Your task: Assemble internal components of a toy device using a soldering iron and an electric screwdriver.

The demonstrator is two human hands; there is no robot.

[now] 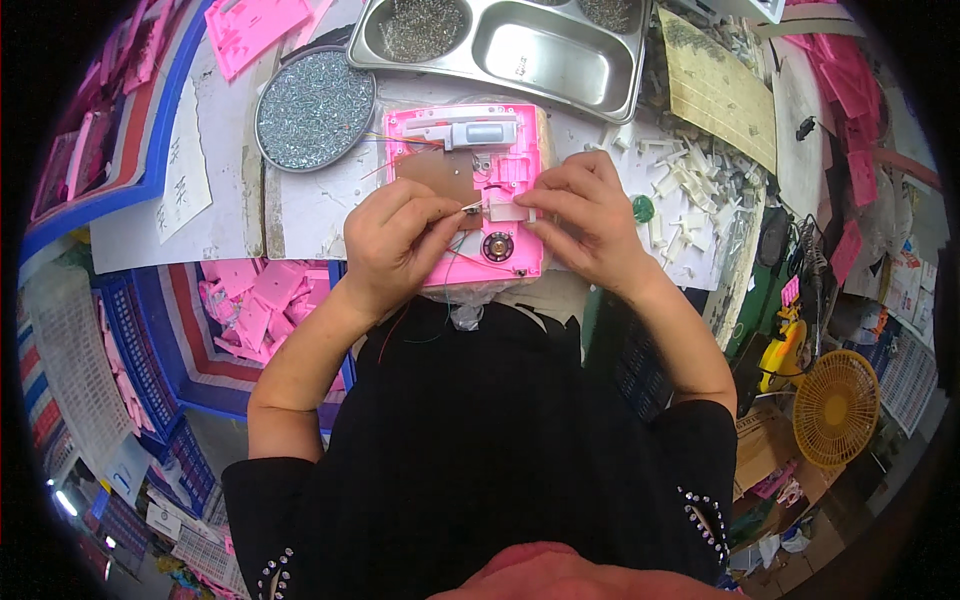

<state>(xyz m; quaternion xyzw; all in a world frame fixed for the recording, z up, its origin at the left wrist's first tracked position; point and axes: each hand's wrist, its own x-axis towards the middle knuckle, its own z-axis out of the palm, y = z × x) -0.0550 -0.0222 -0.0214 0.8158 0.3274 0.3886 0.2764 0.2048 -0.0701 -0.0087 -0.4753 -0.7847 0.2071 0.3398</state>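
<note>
Pink plastic toy housing (500, 215), lying open-side up at the bench (310, 215) centre, right at the near edge, between both hands. Left hand (400, 245) at 9 o'clock of the housing, grip pressed together, thumb and forefinger pinching a thin wire end or small metal part (468, 208) — too small to tell which. Right hand (585, 215) at 3 o'clock, fingertips pressed down on a small white plastic piece (508, 208) seated in the housing; grip closed on it rather than spread.

Inside the housing: brown rectangular circuit board (440, 175) toward 10 o'clock, small round black speaker (497, 246) at 6 o'clock, grey-white plastic slider (470, 133) at 12 o'clock. Thin red and yellow wires (400, 142) trailing off toward 9 o'clock, one red strand (392, 335) hanging over the bench edge.

Risks, as judged:
- Hanging strand likely to snag on clothing and tear a solder joint if the housing shifts.
- Fine wire likely to slip from the pinch, or bend, if pushed at an angle.
- White piece apt to pop out if right-hand pressure eases.
- Round metal dish of small silver screws (315, 108) at 10 o'clock and steel compartment tray (545, 50) at 12 o'clock near enough for a forearm sweep to spill.
</note>
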